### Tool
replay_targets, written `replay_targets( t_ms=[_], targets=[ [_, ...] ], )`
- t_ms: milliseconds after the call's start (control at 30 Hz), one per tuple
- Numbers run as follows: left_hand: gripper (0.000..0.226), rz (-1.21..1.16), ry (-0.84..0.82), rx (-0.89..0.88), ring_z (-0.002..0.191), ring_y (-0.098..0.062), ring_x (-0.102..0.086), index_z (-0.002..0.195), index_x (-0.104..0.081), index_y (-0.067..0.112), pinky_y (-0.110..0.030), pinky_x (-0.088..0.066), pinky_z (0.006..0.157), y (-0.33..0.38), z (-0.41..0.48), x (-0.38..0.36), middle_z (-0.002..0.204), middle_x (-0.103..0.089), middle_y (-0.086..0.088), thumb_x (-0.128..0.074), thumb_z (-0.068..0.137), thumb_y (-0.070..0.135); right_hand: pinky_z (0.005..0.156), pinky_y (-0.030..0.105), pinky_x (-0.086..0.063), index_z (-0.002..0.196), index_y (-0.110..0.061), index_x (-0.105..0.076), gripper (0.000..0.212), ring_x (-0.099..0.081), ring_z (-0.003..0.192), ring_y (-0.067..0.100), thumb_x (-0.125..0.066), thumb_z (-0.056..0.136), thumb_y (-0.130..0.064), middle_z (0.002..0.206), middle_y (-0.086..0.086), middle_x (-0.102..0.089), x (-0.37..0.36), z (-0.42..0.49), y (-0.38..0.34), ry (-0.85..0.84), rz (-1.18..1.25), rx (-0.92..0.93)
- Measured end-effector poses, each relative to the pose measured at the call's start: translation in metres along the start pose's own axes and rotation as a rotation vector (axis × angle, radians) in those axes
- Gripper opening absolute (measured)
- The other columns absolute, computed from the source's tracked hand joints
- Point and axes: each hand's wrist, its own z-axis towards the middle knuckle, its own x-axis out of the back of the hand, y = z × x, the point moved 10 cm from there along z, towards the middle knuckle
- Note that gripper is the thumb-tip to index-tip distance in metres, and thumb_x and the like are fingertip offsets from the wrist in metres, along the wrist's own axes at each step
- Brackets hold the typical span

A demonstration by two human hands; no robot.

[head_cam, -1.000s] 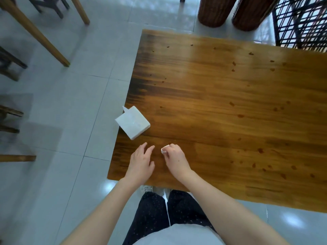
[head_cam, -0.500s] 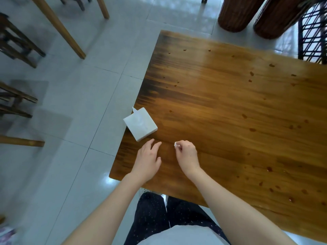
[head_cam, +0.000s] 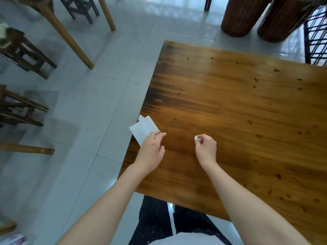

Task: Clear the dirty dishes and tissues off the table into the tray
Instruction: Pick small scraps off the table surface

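Hands over the near-left corner of the table (head_cam: 230, 112), head view. We see the left hand (head_cam: 150, 151) with fingers fairly straight and loosely spread, their tips laid over the near corner of a white packet (head_cam: 144, 129). The right hand (head_cam: 206, 149) is curled, thumb and forefinger pinching a small wad (head_cam: 196, 138) of tissue just above the tabletop; whether the wad touches the wood we cannot tell.

Surroundings, largest first: a pale glossy tiled floor (head_cam: 97, 103) fills the left half. The table is varnished brown wood with dark knots and a darker, scorched-looking band along its left edge. Beyond its far edge stand two ribbed brown columns (head_cam: 238, 16), and at far right a black lattice frame (head_cam: 316, 36). Dark wooden stools (head_cam: 23, 50) line the left margin, with light wooden legs (head_cam: 70, 38) between them and the table. Dark dotted trousers (head_cam: 155, 221) show below the near edge.

Task items: the packet is flat, rectangular and plain white, with a small tab raised at its far corner. It overhangs the table's left edge, turned at an angle to it. The wad is white, crumpled, mostly hidden by the fingertips, and lies well apart from the packet.
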Motion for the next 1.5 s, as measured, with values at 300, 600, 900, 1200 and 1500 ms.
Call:
replay_targets(
  t_ms=[300,600,900,1200,1500],
  targets=[
    [0.043,0.241,-0.091,-0.120,0.137,-0.018,-0.034,0.140,-0.044,0.025,-0.045,-0.010,0.118,-0.018,0.042,0.004,0.147,-0.042,0.000,-0.051,0.097,0.024,0.081,0.021,-0.047,0.109,-0.011,-0.068,0.019,-0.061,0.093,0.013,-0.059,0.092,-0.012,0.099,0.001,-0.066,-0.038,-0.036,-0.019,-0.019,0.002,-0.034],
    [0.049,0.457,-0.274,-0.238,0.148,-0.023,-0.009,0.147,-0.029,0.029,-0.054,0.000,0.117,-0.046,0.073,0.002,0.160,-0.017,-0.001,-0.032,0.101,0.045,0.080,0.025,-0.050,0.103,-0.010,-0.070,0.015,-0.060,0.091,0.015,-0.060,0.092,-0.012,0.094,0.002,-0.066,-0.036,-0.037,-0.022,0.035,-0.028,-0.100],
    [0.034,0.441,-0.329,-0.281,0.128,-0.019,-0.041,0.117,-0.057,0.025,-0.047,-0.012,0.116,-0.060,0.067,0.001,0.129,-0.052,0.002,-0.032,0.101,0.042,0.082,0.035,-0.051,0.101,-0.007,-0.069,0.014,-0.058,0.092,0.020,-0.058,0.092,-0.010,0.093,0.006,-0.066,-0.038,-0.037,-0.027,0.062,-0.063,-0.116],
    [0.036,0.336,-0.214,-0.237,0.130,-0.016,-0.042,0.132,-0.052,0.027,-0.041,-0.018,0.115,-0.064,0.079,0.013,0.137,-0.050,0.004,-0.043,0.100,0.039,0.082,0.024,-0.047,0.110,-0.006,-0.067,0.020,-0.058,0.093,0.017,-0.059,0.092,-0.009,0.097,0.005,-0.066,-0.053,-0.004,-0.067,0.076,0.011,-0.022],
    [0.068,0.419,-0.306,-0.157,0.149,-0.023,-0.009,0.154,-0.016,0.028,-0.044,-0.008,0.119,-0.066,0.126,0.005,0.162,-0.006,-0.002,-0.050,0.097,0.042,0.081,0.017,-0.041,0.105,-0.009,-0.070,0.016,-0.056,0.093,0.011,-0.059,0.093,-0.012,0.098,0.004,-0.066,-0.067,0.060,-0.102,-0.004,-0.075,0.122]
  ],
)
